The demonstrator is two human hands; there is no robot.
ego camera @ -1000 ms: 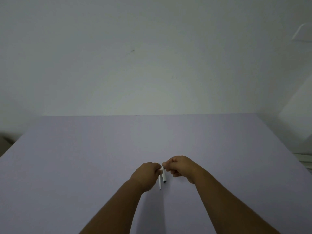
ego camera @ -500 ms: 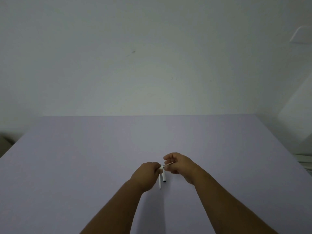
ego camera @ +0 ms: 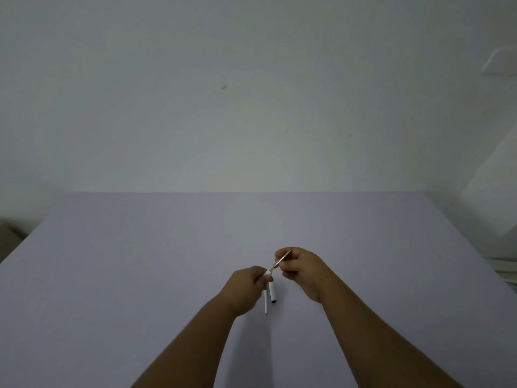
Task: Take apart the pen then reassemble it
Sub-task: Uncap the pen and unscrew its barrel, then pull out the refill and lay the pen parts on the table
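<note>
My left hand [ego camera: 247, 282] is closed around a white pen barrel [ego camera: 268, 273], whose open end peeks out by my thumb. My right hand [ego camera: 300, 266] pinches a thin ink refill [ego camera: 280, 261] that slants down-left, its lower end at the barrel's mouth. A white pen cap with a dark end [ego camera: 272, 294] lies on the table [ego camera: 140, 261] just below my left hand. Beside it a slim white piece [ego camera: 266, 303] points toward me; whether it rests on the table or sticks out of my left hand I cannot tell.
The lilac table runs back to a plain pale wall [ego camera: 251, 107]. A white fixture [ego camera: 500, 61] is mounted high on the right. Pale furniture [ego camera: 498, 197] stands beyond the table's right edge.
My right hand has drawn up and to the right, away from the left hand. More of the thin refill now shows between the two hands.
</note>
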